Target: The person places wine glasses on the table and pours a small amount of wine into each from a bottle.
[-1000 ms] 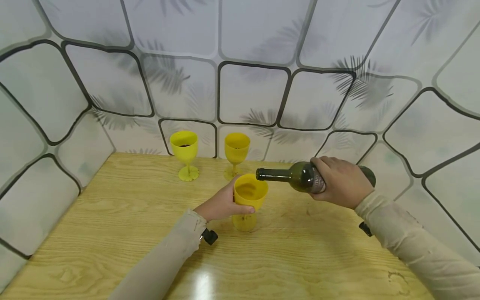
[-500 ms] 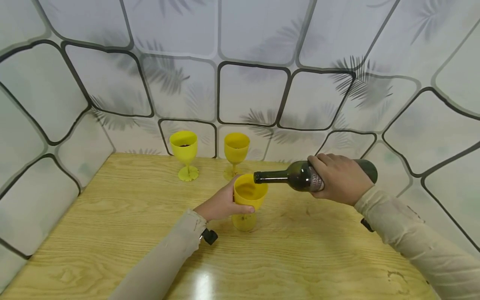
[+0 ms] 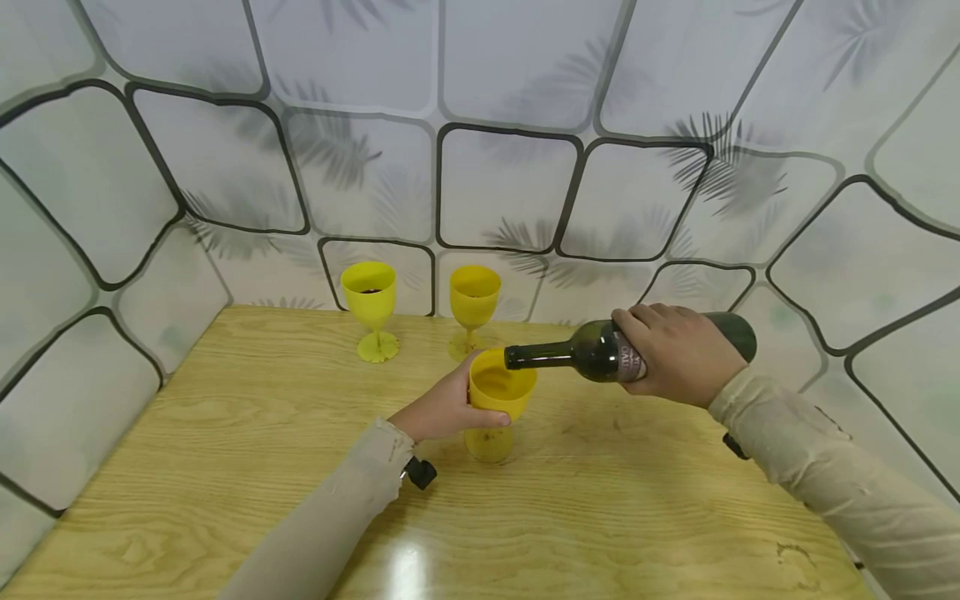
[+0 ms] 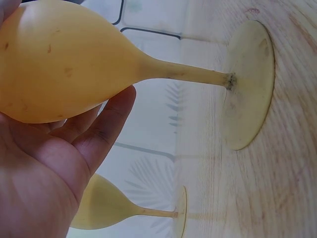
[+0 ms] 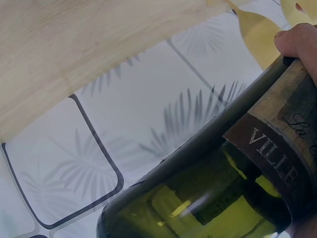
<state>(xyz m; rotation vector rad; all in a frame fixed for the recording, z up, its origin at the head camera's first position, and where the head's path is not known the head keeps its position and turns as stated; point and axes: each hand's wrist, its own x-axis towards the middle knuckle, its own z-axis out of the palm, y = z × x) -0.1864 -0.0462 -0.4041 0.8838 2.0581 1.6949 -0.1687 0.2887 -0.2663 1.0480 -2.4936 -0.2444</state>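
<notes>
Head view: green bottle (image 3: 596,350), neck near level, has its mouth over the nearest yellow goblet (image 3: 501,387), upright on the tabletop (image 3: 600,525). Right grip (image 3: 678,354) grasps the bottle; left grip (image 3: 448,408) clasps the goblet. Pouring appears in hand; next move likely requires further tilt. Another goblet (image 3: 474,304) stands behind.

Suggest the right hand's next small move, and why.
I'd probably have the right hand tip the bottle slightly, neck down. In the head view its mouth lies over the opening of the cup, the left hand grips that cup, and I can see no stream leaving the bottle.
</notes>
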